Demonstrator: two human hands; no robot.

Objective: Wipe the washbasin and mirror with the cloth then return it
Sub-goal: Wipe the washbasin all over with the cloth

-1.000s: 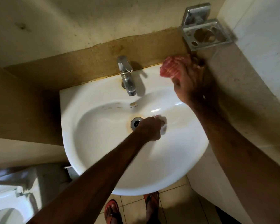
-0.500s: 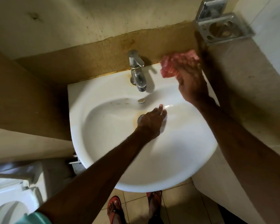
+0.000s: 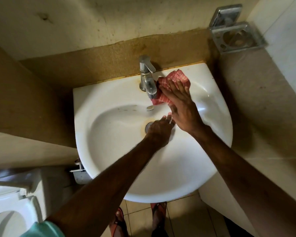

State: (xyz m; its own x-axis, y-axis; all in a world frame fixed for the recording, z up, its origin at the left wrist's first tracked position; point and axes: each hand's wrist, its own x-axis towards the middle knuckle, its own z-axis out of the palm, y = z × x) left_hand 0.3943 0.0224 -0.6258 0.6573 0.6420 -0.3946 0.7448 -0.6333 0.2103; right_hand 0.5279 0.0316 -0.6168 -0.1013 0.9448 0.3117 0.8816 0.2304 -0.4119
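— Where is the cloth?

— The red-and-white patterned cloth (image 3: 171, 88) lies on the back ledge of the white ceramic washbasin (image 3: 203, 168), pressed flat under the right hand (image 3: 183, 108). That hand's fingers are stretched out straight on top of it, palm down, not curled around it.

— And what is beside it?

— The chrome lever tap (image 3: 147, 77) stands just left of the right hand's fingertips, and the cloth touches its spout.

— The left hand?

— The left hand (image 3: 159, 132) sits down in the bowl, below the right hand, over the round metal drain (image 3: 148, 126). Its fingers point forward, loosely extended, holding nothing that I can see.

— Anything else near?

— A square chrome wall holder (image 3: 236, 36) hangs well beyond the right hand, up to its right.
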